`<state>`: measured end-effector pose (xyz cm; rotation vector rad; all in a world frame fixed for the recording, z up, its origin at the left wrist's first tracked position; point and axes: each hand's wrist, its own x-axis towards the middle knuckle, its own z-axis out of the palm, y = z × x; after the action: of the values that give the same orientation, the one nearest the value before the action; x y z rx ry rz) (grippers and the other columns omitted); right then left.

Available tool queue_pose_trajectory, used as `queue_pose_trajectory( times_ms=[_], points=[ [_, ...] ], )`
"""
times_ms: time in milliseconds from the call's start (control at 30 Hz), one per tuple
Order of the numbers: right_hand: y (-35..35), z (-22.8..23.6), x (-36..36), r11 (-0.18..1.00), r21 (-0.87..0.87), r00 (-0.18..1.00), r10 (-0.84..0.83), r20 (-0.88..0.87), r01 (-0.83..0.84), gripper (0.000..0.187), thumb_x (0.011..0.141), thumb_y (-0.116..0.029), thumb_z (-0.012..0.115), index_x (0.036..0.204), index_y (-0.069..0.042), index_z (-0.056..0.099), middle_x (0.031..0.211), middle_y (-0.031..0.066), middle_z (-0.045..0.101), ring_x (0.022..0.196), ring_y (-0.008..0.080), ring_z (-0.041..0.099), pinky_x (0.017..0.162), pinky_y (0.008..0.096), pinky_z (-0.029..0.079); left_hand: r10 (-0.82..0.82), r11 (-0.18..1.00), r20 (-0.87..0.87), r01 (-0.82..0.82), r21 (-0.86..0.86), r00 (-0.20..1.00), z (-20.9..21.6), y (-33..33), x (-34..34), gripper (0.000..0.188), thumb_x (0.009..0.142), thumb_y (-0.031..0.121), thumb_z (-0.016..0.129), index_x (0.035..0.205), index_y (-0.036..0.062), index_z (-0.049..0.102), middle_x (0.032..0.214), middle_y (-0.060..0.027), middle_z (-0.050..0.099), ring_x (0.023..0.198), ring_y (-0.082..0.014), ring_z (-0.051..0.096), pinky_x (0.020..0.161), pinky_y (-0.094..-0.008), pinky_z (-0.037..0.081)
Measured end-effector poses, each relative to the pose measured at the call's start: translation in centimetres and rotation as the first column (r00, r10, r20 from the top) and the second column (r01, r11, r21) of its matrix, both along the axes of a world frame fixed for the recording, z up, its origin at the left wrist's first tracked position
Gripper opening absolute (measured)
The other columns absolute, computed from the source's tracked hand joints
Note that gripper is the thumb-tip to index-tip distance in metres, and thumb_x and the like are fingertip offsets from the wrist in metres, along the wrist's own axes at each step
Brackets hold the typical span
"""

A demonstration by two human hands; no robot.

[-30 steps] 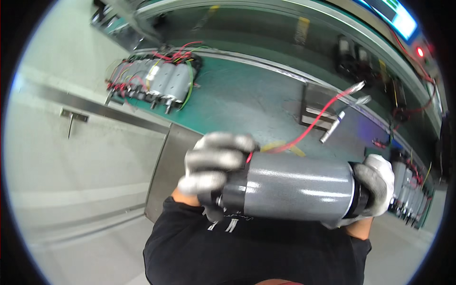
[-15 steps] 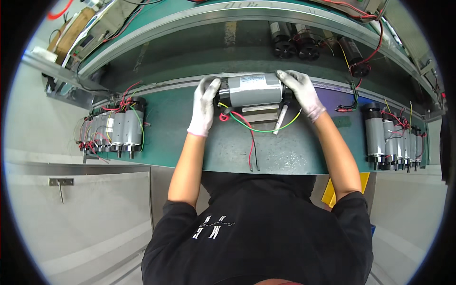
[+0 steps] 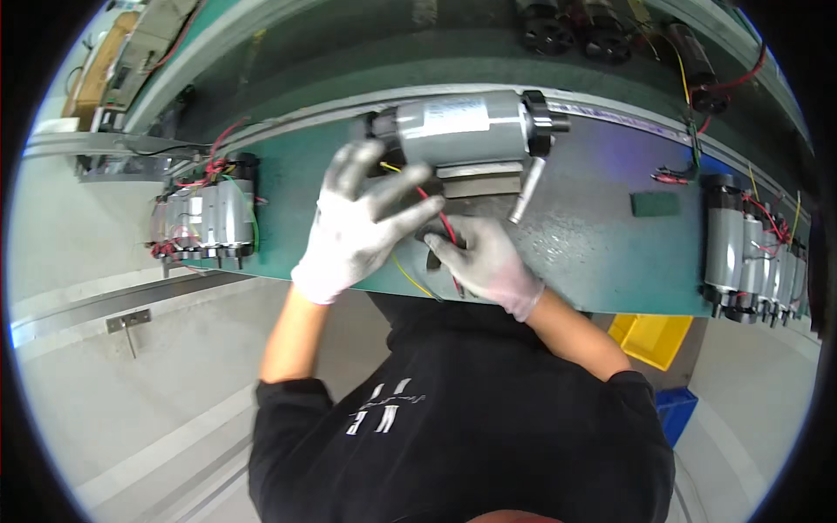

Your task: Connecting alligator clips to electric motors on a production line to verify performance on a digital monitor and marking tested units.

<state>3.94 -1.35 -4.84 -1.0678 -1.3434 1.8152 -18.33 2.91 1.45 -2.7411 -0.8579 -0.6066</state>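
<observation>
A grey cylindrical electric motor (image 3: 479, 146) with a white label, black ends and a shaft on the right lies sideways on a metal block (image 3: 484, 185). My left hand (image 3: 349, 231), in a white glove, is slightly blurred, its fingers spread near the motor's left end, over the wires. Below the motor, my gloved right hand (image 3: 490, 261) pinches the motor's red and black wires (image 3: 448, 227) between thumb and fingers. A yellow-green wire (image 3: 408, 275) hangs loose toward the bench's front edge. Beside the block lies a thin whitish stick-like tool (image 3: 528, 192).
Rows of similar motors stand at the left (image 3: 234, 216) and right (image 3: 725, 244) of the green bench (image 3: 602, 279). More motors (image 3: 547, 35) sit behind the metal rail. A green pad (image 3: 656, 204) lies right of centre. Below are a yellow bin (image 3: 658, 338) and a blue bin (image 3: 677, 413).
Both hands have let go of the motor's ends and come nearer to me. The right hand has taken hold of the wires. The view has shifted slightly.
</observation>
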Motion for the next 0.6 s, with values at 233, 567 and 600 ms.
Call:
queue_pose_trajectory(
  times_ms=[233,567,600],
  points=[
    [-1.4,3.6,14.0,0.725,0.520,0.867,0.221,0.446,-0.452,0.016,0.093,-0.016,0.080,0.105,-0.005,0.078,0.088,0.0145,0.078,0.075,0.0314,0.075,0.071,0.0399,0.059,-0.532,0.830,-0.101,0.494,-0.259,0.841,-2.9,-0.8,9.0,0.016,0.085,0.024,0.066,0.096,0.0120,0.069,0.082,0.0002,0.060,0.081,-0.0173,0.064,0.081,-0.0358,0.054],
    [9.1,-0.2,33.3,0.688,0.355,0.017,-0.446,0.895,-0.633,0.035,0.089,-0.008,0.072,0.124,-0.003,0.070,0.121,0.0218,0.070,0.115,0.0432,0.064,0.104,0.0482,0.051,0.001,0.514,0.375,0.321,-0.795,0.927,-1.9,1.9,14.6,0.016,0.105,0.017,0.054,0.110,0.0053,0.064,0.089,-0.0183,0.065,0.084,-0.0386,0.069,0.070,-0.0482,0.053],
    [9.3,-0.4,33.8,0.618,0.498,0.161,-0.519,0.840,-0.608,0.034,0.093,-0.010,0.072,0.125,-0.002,0.069,0.119,0.0228,0.070,0.114,0.0440,0.065,0.103,0.0486,0.052,-0.021,0.652,0.495,0.387,-0.652,0.869,-1.8,1.9,14.5,0.016,0.105,0.014,0.051,0.110,0.0013,0.059,0.087,-0.0213,0.060,0.081,-0.0441,0.064,0.071,-0.0493,0.050]
  ],
)
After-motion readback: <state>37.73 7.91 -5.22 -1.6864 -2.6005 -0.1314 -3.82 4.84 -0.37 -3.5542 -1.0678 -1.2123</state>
